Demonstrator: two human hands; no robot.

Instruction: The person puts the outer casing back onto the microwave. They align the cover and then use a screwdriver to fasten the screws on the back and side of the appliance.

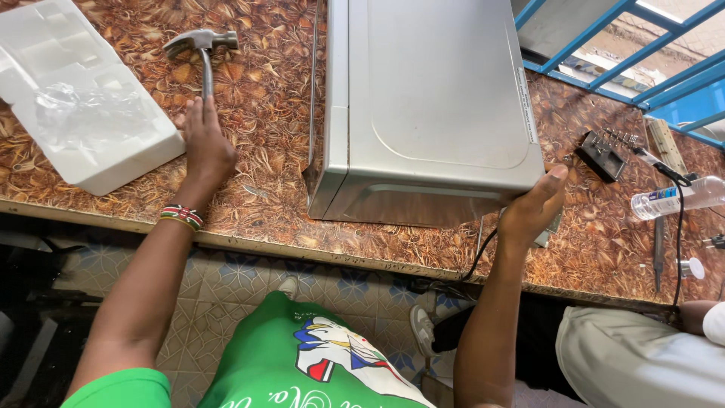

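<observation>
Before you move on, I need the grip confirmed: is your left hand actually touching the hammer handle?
Touching. The head view shows the left hand closed around the lower end of the hammer, whose handle runs straight into the fist.

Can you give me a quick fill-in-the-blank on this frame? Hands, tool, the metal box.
1. The left hand grips a ____ by its handle.
2. The right hand rests on the near right corner of the ____ metal box.
3. The white foam tray lies to the ____ of the left hand.
4. A clear plastic ____ lies on its side at the right end of the counter.

Missing words: hammer; silver; left; bottle
</observation>
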